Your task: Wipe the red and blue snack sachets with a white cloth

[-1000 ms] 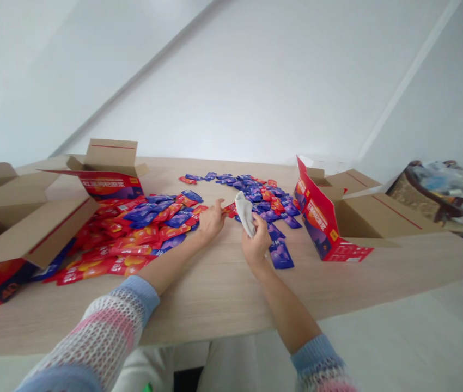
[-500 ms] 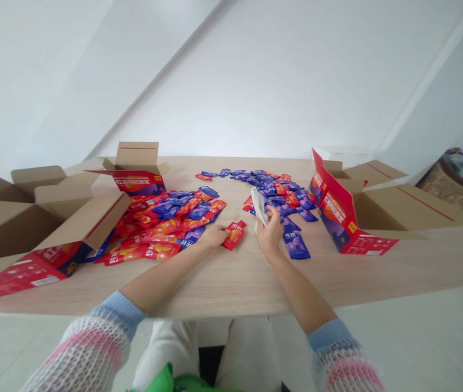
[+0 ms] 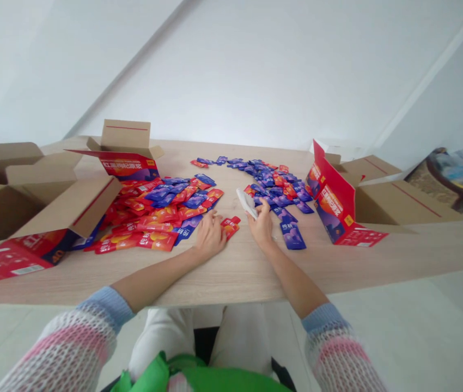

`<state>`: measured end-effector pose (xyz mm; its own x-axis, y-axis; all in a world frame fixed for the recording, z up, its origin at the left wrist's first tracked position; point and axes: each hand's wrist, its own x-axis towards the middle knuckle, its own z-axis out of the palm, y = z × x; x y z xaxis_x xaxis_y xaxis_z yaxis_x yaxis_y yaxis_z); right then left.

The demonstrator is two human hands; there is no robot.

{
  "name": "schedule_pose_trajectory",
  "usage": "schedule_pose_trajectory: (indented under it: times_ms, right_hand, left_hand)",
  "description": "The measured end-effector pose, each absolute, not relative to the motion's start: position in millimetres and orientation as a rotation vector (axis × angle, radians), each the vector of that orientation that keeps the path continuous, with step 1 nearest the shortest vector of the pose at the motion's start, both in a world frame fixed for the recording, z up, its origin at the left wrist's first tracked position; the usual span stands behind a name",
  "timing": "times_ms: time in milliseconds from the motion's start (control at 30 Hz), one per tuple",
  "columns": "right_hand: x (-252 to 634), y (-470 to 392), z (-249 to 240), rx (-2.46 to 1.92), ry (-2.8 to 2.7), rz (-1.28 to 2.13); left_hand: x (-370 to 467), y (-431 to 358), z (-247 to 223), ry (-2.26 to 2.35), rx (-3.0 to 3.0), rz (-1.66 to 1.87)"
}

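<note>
While I look down through the head camera, I see two bare hands over a flat, pale table (image 3: 223,283) with fine wood lines. The right hand (image 3: 261,222) holds a soft white cloth (image 3: 248,203), pinched between thumb and fingers, and the folded cloth sticks up and out to the left. The left hand (image 3: 211,237) has bent fingers and sits against a small red pouch (image 3: 230,227). I cannot tell if it grips the pouch or just rests on it. That pouch lies between the two hands, shiny and flat, with a short neck at the top.

Beside the left hand I see a big heap of slick red and purple pouches (image 3: 145,218). Past the right hand is a band of smaller-looking pouches (image 3: 270,182), mostly purple. One purple pouch (image 3: 292,236) lies flat near the right wrist. Stiff brown cardboard boxes (image 3: 72,212) with red printed sides stand open on the left, and another open box (image 3: 333,207) stands on the right. The knit sleeves (image 3: 72,337) are full of little holes, with pink stripes and blue cuffs.
</note>
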<state>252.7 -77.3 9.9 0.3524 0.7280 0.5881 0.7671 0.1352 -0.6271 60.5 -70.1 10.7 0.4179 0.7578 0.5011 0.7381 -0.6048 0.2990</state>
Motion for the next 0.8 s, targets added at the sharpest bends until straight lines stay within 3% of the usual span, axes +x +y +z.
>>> schedule_pose_trajectory:
  times_ms: [167,300,600,800]
  right_hand:
    - [240,-79,3,-1.510,-1.674,0.012]
    - [227,-81,-4,-1.580,-2.039,-0.063]
    - [224,-83,8,-1.852,-2.205,-0.017]
    - [225,-87,10,-1.608,-2.324,0.083]
  left_hand:
    - [45,-93,24,1.247,2.904,0.656]
    - [29,-106,7,1.105,2.988,0.512]
    - [32,-114,-6,1.273,2.856,0.308]
    - [43,-113,9,1.196,3.071,0.121]
